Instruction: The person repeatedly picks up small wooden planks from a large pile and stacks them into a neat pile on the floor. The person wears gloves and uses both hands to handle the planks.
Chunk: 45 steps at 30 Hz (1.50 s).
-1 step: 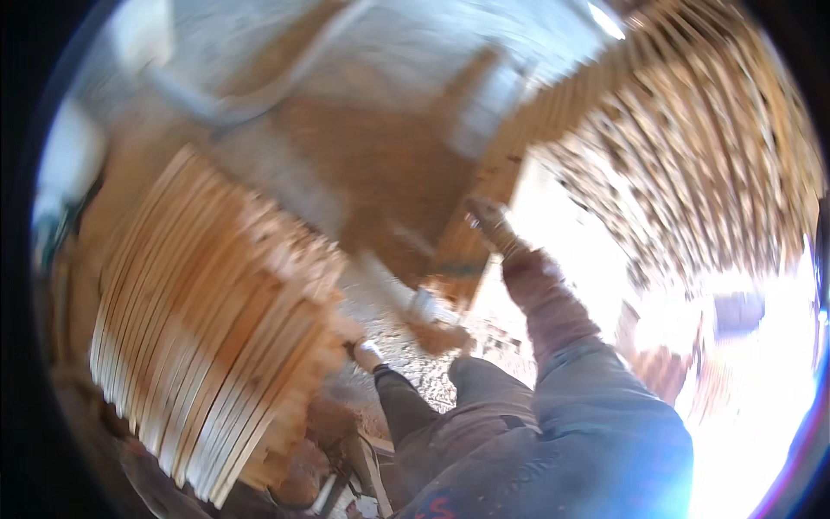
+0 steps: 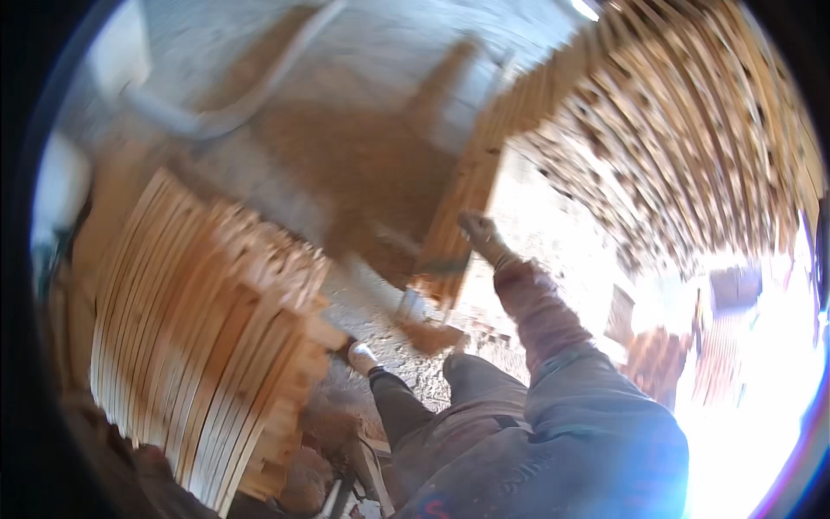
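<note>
The right hand (image 2: 481, 233) is lying at the edge of a long plank (image 2: 469, 186) that is forming the near side of the right-hand pile of wood (image 2: 692, 130). Whether its grip is closing on the plank or only leaning against it, I cannot tell, since the fingers are blurring. The left hand is not showing clearly enough to judge its grip.

The likeliest trouble is a slip: if the fingers are bearing only on that edge, a sideways push could be sending the plank off line or driving a splinter into the skin. The left-hand stack of boards (image 2: 199, 320) is standing with uneven ends close to a pale shoe (image 2: 362, 356), so a knock there could be bringing a board down on the foot. Glare on the right is washing out detail and could be hiding an edge.

The grey floor (image 2: 363, 290) is looking rough and dusty, with a brown patch (image 2: 346, 164) spreading across its middle, probably sawdust; loose dust could be making footing poor. A pale hose (image 2: 207, 125) is curving over the far left, and a dark box-like shape (image 2: 735, 285) is sitting in the bright light on the right
</note>
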Motion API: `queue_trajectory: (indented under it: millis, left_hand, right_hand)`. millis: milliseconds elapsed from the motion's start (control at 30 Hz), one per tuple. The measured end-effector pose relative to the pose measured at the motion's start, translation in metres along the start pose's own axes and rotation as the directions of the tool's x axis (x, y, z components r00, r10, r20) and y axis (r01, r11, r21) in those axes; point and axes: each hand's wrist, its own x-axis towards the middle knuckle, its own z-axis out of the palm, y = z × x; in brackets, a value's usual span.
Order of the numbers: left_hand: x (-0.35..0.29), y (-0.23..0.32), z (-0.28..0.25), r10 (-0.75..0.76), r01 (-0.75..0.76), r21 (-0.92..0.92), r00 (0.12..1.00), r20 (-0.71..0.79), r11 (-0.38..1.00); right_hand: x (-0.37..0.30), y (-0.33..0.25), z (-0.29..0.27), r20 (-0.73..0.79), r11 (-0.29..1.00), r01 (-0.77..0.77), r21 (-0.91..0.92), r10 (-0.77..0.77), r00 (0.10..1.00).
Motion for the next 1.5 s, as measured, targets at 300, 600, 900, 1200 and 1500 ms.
queue_trajectory:
  millis: [300, 600, 900, 1200, 1500]
  left_hand:
    - [-0.244, 0.245, 0.417, 0.071, 0.116, -0.092, 0.174, 0.982, 0.989]
    - [-0.312, 0.198, 0.752, 0.064, -0.135, 0.019, 0.584, 0.810, 0.991]
    - [-0.320, 0.171, 0.775, 0.284, -0.564, 0.192, 0.645, 0.709, 0.803]
    - [-0.258, 0.176, 0.742, 0.117, -0.013, -0.145, 0.659, 0.743, 0.989]
    - [-0.345, 0.201, 0.728, 0.016, 0.104, -0.073, 0.467, 0.884, 0.992]
  right_hand:
    - [-0.179, 0.184, -0.327, -0.523, 0.860, -0.475, -0.188, 0.322, 0.789]
    - [-0.216, 0.347, -0.567, -0.803, 0.669, -0.739, -0.083, 0.395, 0.447]
    - [-0.199, 0.431, -0.570, -0.752, 0.791, -0.611, 0.024, 0.417, 0.511]
    - [-0.211, 0.362, -0.582, -0.395, 0.739, -0.239, 0.630, 0.569, 0.721]
    - [-0.200, 0.316, -0.572, -0.113, 0.508, -0.247, 0.825, 0.577, 0.809]
